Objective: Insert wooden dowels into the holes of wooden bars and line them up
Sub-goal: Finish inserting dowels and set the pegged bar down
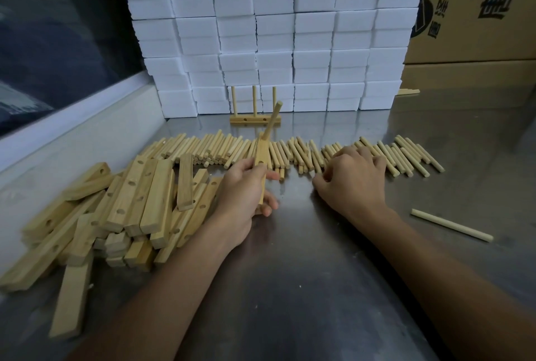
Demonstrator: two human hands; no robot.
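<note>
Head view: bar (262,157) with one dowel (272,119) seated is gripped upright in left hand (246,186); right hand (352,177), fingers curled, is reaching into dowel row (406,154), grip unclear. Next dowel should be aligned square before pushing.

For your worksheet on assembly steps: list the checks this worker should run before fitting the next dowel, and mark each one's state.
1. Bar gripped by left hand: ok.
2. First dowel standing in the bar: ok.
3. Open hole facing up on the bar: ok.
4. Right hand holding a dowel from the row of dowels: cannot tell.
5. Finished bar standing upright at the back: ok.
</note>
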